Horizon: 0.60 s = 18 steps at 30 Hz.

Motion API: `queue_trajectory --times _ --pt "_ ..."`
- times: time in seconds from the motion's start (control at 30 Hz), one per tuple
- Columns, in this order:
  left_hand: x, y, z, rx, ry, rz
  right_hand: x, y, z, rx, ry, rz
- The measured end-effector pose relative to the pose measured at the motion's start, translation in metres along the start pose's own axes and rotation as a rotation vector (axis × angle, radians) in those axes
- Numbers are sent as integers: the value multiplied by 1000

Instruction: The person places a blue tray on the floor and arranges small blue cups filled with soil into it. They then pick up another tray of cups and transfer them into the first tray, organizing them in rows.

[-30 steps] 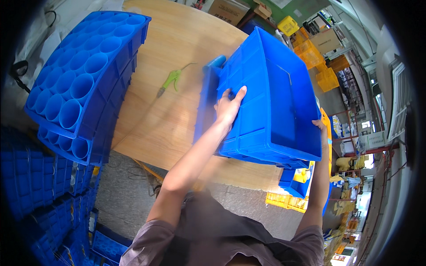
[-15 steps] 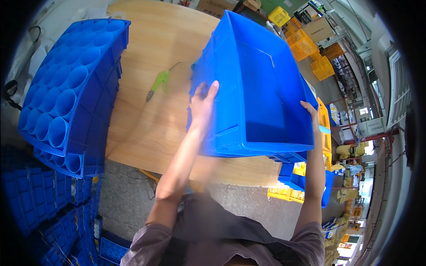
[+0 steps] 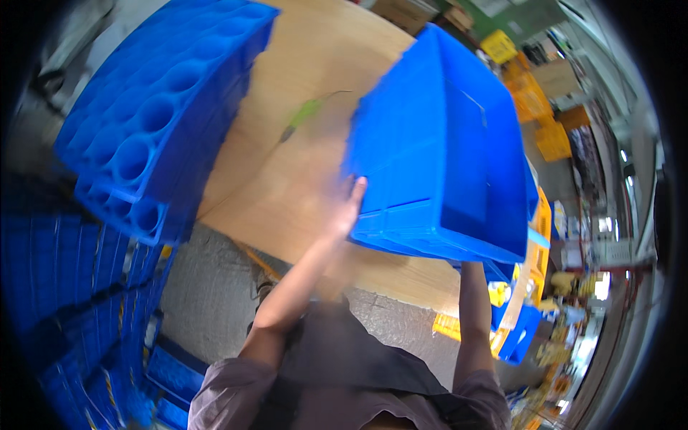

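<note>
A deep blue plastic crate (image 3: 401, 136) is tipped on the right part of the wooden table, its open side turned to the right. My left hand (image 3: 349, 208) grips its lower left edge, thumb up along the side, the other fingers mostly hidden. My right forearm rises to the crate's near right side, where the hand is out of sight behind it. On the table to the left lies a green air blow gun (image 3: 307, 115) with a thin metal nozzle. A blue crate of round tubes (image 3: 161, 111) stands farther left, blurred by motion.
Stacked blue crates (image 3: 64, 287) fill the lower left beside the table (image 3: 287, 172). Off the table's right side are a blue bin (image 3: 521, 333) and a yellow crate (image 3: 448, 326). More yellow crates (image 3: 552, 140) stand on the floor at the far right.
My view has swung, shifting the scene rightward. My left hand has slid lower along the crate's side. My right hand has left the right rim and gone behind the crate.
</note>
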State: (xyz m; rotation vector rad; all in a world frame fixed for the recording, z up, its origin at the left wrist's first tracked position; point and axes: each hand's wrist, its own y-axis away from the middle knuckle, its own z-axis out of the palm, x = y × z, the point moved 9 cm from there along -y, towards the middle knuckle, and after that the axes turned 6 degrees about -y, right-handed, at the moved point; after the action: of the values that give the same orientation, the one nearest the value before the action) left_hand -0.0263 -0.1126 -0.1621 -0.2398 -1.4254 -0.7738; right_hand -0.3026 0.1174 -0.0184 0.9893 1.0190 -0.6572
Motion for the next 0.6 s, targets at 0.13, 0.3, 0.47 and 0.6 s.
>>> queue_trajectory --times 0.13,0.3,0.47,0.6 --pt "-3 15 -37 102 -31 -26 34 -23 2 -32 13 -24" --pt "9 36 -72 23 122 -71 60 -40 4 -107 46 -71" --pt "6 147 -151 398 5 -7 97 -30 -1 -238 108 -155" --pt "-69 272 -222 770 -32 -58 165 12 -27 -403 265 -332"
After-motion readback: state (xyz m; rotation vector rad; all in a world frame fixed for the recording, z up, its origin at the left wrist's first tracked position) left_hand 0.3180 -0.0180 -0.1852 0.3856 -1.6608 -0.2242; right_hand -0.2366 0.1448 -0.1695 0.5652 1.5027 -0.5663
